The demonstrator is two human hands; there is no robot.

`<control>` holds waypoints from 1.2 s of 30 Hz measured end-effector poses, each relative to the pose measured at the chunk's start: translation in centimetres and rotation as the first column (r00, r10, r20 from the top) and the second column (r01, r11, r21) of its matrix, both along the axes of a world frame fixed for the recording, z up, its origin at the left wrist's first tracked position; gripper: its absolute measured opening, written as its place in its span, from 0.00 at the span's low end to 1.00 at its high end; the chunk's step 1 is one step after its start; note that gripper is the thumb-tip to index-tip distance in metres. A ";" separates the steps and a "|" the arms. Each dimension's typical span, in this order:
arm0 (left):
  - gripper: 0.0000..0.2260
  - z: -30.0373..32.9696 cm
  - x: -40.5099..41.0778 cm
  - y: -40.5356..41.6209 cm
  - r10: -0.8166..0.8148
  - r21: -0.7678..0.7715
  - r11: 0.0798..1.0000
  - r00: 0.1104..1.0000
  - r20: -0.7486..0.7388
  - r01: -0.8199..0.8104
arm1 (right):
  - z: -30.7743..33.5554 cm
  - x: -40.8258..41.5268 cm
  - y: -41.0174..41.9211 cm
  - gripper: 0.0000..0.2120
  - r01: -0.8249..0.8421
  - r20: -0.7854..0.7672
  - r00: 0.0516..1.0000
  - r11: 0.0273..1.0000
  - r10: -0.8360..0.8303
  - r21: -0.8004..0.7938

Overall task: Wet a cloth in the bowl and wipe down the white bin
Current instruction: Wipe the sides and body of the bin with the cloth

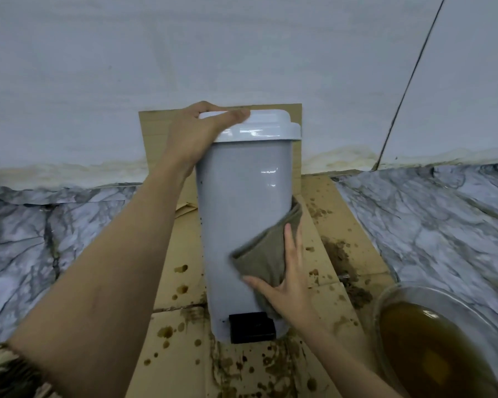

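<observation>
1. My left hand (197, 136) grips the white bin's (242, 211) lid; my right hand (285, 285), fingers spread, presses the cloth (266, 254) on its right side.
2. Wetting looks done; specks remain on the left.
3. The bowl (385, 308) sits near right.

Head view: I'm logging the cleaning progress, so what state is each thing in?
White plastic pedal bin: upright, lid closed.
Olive-brown cloth: pressed flat on the bin's lower right side.
Clear bowl: holds murky brown water.
Cardboard sheet: spattered brown.
Left hand: grips the lid.
Right hand: flat, fingers straight.
</observation>
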State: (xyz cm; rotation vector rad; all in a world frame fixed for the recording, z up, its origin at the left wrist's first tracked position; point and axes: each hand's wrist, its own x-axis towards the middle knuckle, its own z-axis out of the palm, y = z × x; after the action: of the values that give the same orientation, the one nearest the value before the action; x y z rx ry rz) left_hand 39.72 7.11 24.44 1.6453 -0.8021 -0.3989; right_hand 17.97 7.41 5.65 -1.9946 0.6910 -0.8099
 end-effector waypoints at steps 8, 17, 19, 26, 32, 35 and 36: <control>0.21 -0.1 -0.2 0.5 -0.006 -0.026 1.000 1.000 -0.027 0.005 | -7.2 -4.3 4.9 0.19 0.148 -0.217 0.968 0.985 -0.126 0.087; 0.20 0.2 -0.2 0.0 -0.008 0.006 1.000 1.000 0.006 0.008 | 5.6 4.3 -0.3 0.27 0.228 -0.088 0.946 0.834 -0.311 -0.502; 0.19 0.2 0.2 0.3 -0.018 0.021 1.000 1.000 0.005 0.018 | 6.2 4.9 -0.3 0.26 0.125 -0.199 0.916 0.717 -0.349 -0.686; 0.20 0.3 -0.7 0.3 -0.056 0.040 0.998 0.998 0.023 0.055 | 2.2 3.0 2.7 0.29 -0.788 -0.756 0.614 0.236 0.227 -0.569; 0.19 0.4 0.1 0.8 -0.037 0.048 0.998 0.999 0.028 0.036 | 2.5 3.1 1.9 0.28 -0.872 -0.760 0.488 0.199 0.430 -0.447; 0.19 0.1 0.3 0.7 -0.036 0.044 0.998 0.999 0.037 0.035 | 3.6 2.1 -0.1 0.16 -0.637 -0.544 0.763 0.268 0.349 -0.723; 0.19 0.1 0.3 0.7 -0.031 0.037 0.999 0.999 0.039 0.029 | 4.3 2.1 -1.1 0.17 -0.498 -0.425 0.862 0.312 0.275 -0.809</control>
State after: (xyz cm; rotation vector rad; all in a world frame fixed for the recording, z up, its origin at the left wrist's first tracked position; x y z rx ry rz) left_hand 40.02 7.83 24.50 1.6813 -0.8546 -0.4047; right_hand 20.09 6.26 9.99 -3.1160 -0.3175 -0.7142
